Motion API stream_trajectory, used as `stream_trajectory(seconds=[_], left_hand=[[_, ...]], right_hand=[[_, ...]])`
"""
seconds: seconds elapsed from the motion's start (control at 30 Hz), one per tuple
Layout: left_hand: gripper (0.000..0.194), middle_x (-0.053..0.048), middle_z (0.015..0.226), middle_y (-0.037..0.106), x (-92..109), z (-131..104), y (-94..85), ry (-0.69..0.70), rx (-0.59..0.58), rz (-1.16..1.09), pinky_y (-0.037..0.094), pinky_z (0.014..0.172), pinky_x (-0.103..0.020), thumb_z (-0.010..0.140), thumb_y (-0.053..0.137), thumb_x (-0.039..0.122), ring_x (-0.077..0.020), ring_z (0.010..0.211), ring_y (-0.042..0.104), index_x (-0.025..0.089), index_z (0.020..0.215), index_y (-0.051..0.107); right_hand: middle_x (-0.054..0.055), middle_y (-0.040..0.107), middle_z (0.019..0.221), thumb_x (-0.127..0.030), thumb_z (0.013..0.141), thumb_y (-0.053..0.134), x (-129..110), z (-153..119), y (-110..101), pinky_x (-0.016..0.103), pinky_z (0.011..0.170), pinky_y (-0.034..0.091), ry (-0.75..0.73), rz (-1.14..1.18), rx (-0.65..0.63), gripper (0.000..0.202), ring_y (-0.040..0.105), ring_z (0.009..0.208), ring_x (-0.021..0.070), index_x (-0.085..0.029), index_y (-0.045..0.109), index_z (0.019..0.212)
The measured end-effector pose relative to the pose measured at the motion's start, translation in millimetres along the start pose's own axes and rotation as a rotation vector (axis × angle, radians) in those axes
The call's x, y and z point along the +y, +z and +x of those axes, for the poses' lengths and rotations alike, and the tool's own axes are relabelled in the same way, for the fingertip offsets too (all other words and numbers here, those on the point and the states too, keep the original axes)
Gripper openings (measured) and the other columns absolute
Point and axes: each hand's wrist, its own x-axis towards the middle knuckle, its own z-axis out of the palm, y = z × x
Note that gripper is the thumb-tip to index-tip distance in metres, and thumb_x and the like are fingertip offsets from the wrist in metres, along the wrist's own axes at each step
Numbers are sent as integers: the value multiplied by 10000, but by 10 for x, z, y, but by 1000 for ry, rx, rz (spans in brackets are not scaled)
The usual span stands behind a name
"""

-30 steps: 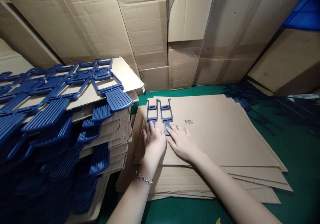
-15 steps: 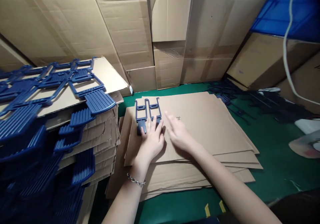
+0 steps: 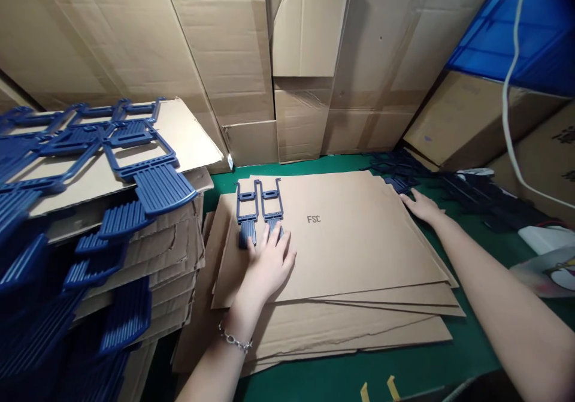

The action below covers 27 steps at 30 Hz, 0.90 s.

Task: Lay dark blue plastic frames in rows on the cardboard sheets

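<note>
Here's the left hand [image 3: 269, 264], fingers spread, gripping nothing, laid over the ridged end of one blue frame [image 3: 272, 217]; a second frame [image 3: 247, 219] lies alongside, both on the top cardboard sheet [image 3: 350, 240]. Farther off, the right hand [image 3: 424, 206] meets dark blue parts [image 3: 399, 184] on the green bench [image 3: 323, 366], its hold impossible to tell.

I see matt cardboard sheets [image 3: 354, 246] at the centre of my feed; glossy ribbed plastic pieces [image 3: 164, 189] at nine o'clock; rough cardboard edges [image 3: 179, 264] at eight; creased cardboard panels [image 3: 238, 42] at twelve; a smooth tabletop [image 3: 314, 371] at six; a shiny metal bracelet [image 3: 236, 339] at seven.
</note>
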Motion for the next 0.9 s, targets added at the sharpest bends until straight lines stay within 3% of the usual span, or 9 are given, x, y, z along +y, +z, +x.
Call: stream_trajectory(seconds=[0.1,0.2,0.3,0.4,0.53,0.63,0.73,0.83,0.9], left_hand=[[463,28,1455,177,13,1,0,-10,1,-1,119,1029,-674,873,265,402,-266,1353,143,286,1308,375],[464,25,1455,177,15,0,0,-16,-2,0,115,1027,-678,872,268,401,-268,1351,153,284,1308,376],[466,14,1452,188,19,-6,8,-17,13,9,116,1022,-684,869,281,402,-273,1348,158,276,1306,383],[453,12,1442,220,35,-16,22,-14,55,16,120,1015,-694,864,303,397,-276,1346,164,277,1289,402],[391,-18,1401,324,63,-31,25,-81,195,43,107,986,-726,848,346,362,-289,1337,176,258,1196,491],[364,-45,1376,365,99,-43,-5,-95,261,17,104,995,-719,837,363,309,-286,1327,204,238,1161,516],[415,-23,1421,285,192,-81,-58,-36,178,-147,119,1018,-693,858,324,339,-264,1335,202,267,1251,436],[451,16,1456,193,341,-160,-97,75,29,-352,163,1067,-615,878,265,417,-219,1354,169,315,1308,359],[439,39,1463,162,433,-216,-94,176,-53,-399,168,1086,-580,884,246,425,-206,1364,130,339,1294,374]], right_hand=[[146,341,1356,-636,821,285,27,-12,74,579,935,303,46,-3,32,692,334,1214,383,-230,315,1380],[195,421,1263,-629,748,452,51,-20,-7,447,908,392,105,-1,35,753,402,1161,357,-143,392,1321],[229,462,1215,-603,703,527,71,-72,-230,417,863,422,137,8,-31,769,463,1094,357,-75,441,1256],[246,436,1231,-576,703,524,-3,-250,-535,473,820,418,144,-33,24,735,457,1077,397,-92,425,1247],[246,486,1108,-538,731,457,-369,-674,-778,488,718,427,-110,-178,245,599,509,961,394,-116,449,1155],[146,538,1060,-400,662,518,-750,-1079,-683,551,814,372,-432,-224,113,497,517,974,353,-191,493,1113],[108,429,1293,-362,666,515,-1022,-1438,-540,649,967,169,-697,-180,-127,630,369,1199,355,-246,405,1276],[85,154,1461,-548,742,464,-1041,-1490,-598,504,1059,205,-743,17,-295,851,185,1325,300,-212,108,1438],[80,115,1470,-615,771,405,-932,-1268,-720,402,1090,194,-641,150,-198,865,162,1338,264,-170,90,1443]])
